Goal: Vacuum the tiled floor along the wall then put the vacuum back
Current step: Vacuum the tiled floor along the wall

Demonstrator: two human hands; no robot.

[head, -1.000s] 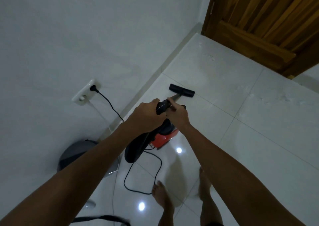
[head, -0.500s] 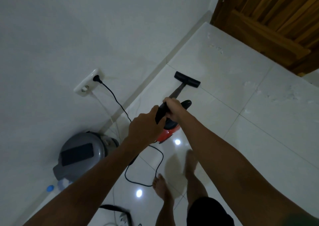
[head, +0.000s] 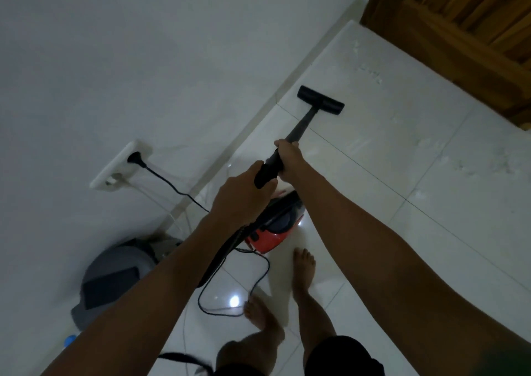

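Observation:
A red and black vacuum body (head: 273, 229) sits on the white tiled floor (head: 388, 174) below my arms. Its black wand (head: 301, 125) runs up to a flat black floor head (head: 320, 99), which lies on the tiles next to the wall's base. My right hand (head: 288, 157) is shut on the wand's upper part. Just behind it, my left hand (head: 241, 194) is shut on the black handle end, where the hose hangs down. Both my bare feet stand behind the vacuum body.
A black power cord (head: 172, 186) runs from a wall socket (head: 120, 165) and loops on the floor by my feet. A grey domed bin (head: 115, 278) stands against the wall at the left. A wooden door (head: 465, 22) closes the far right corner.
The floor head has slid farther forward along the wall toward the door. My arms have stretched out, and my right foot has stepped forward beside the vacuum body.

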